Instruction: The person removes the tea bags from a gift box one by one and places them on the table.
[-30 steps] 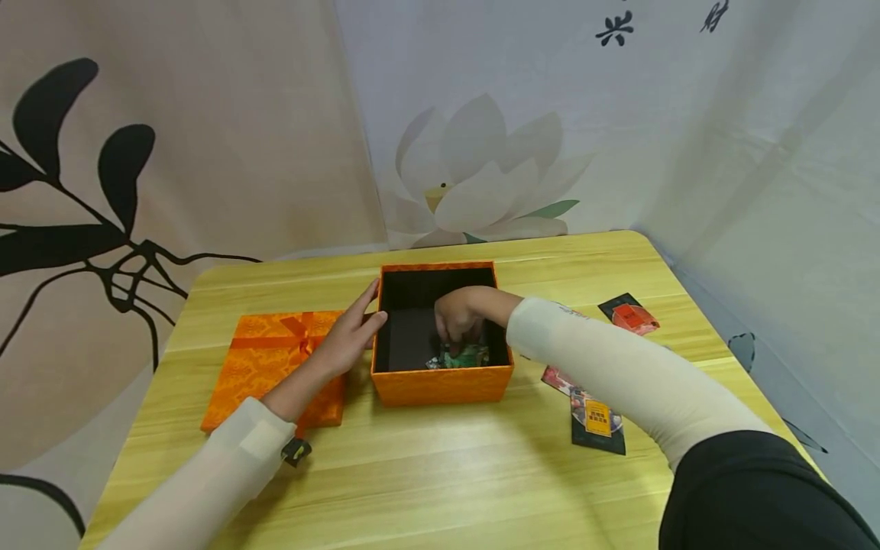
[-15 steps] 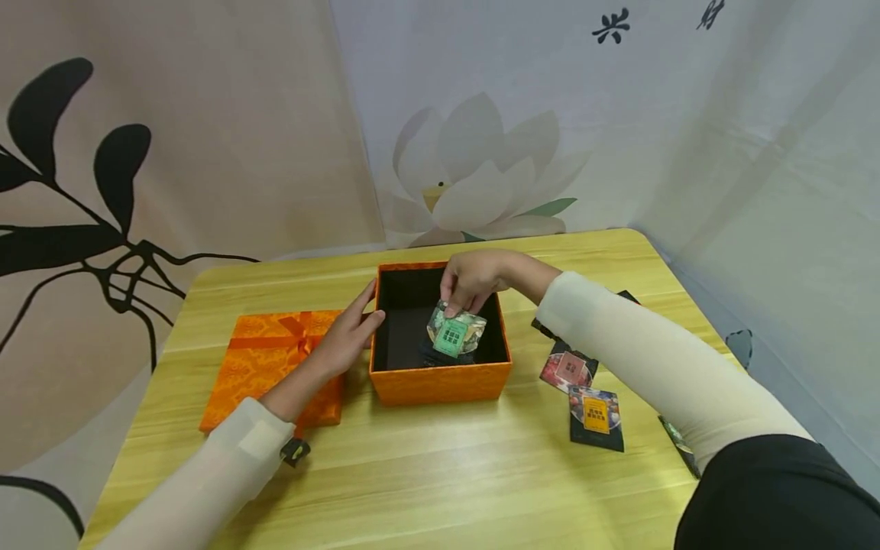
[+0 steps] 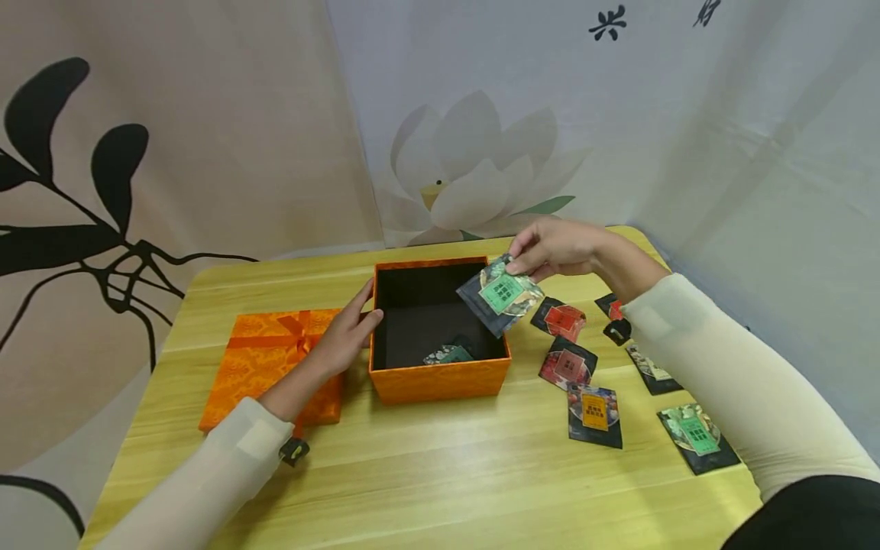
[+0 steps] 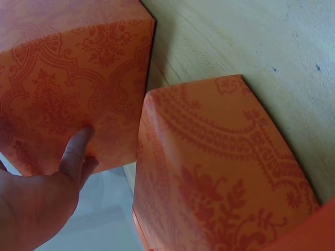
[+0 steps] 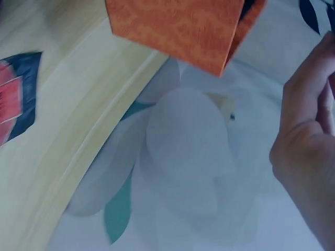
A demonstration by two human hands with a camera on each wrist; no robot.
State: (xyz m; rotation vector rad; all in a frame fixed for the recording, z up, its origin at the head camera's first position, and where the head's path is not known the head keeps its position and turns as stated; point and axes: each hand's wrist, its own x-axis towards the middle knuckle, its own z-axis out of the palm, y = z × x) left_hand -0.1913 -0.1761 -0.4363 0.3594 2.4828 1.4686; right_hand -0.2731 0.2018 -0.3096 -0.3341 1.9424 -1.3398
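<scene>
An orange patterned box (image 3: 440,383) with a black inside stands uncovered mid-table. My left hand (image 3: 347,336) rests against its left side; in the left wrist view the fingers (image 4: 77,149) lie along the patterned wall. Over the box's right rim, my right hand (image 3: 560,248) pinches a dark packet with a green label (image 3: 500,296) by its upper edge. Another green-labelled packet (image 3: 450,354) lies at the bottom of the box, near the front wall. The right wrist view shows part of the right hand (image 5: 309,125); the pinched packet is out of that view.
The orange lid with a ribbon bow (image 3: 268,359) lies left of the box, under the left forearm. Several packets lie to the right, among them a red one (image 3: 560,319), a pink one (image 3: 569,363), an orange-labelled one (image 3: 595,414) and a green one (image 3: 697,437).
My right hand has come up out of the box with a green-labelled packet and moved right, over the rim. The left hand stays against the box.
</scene>
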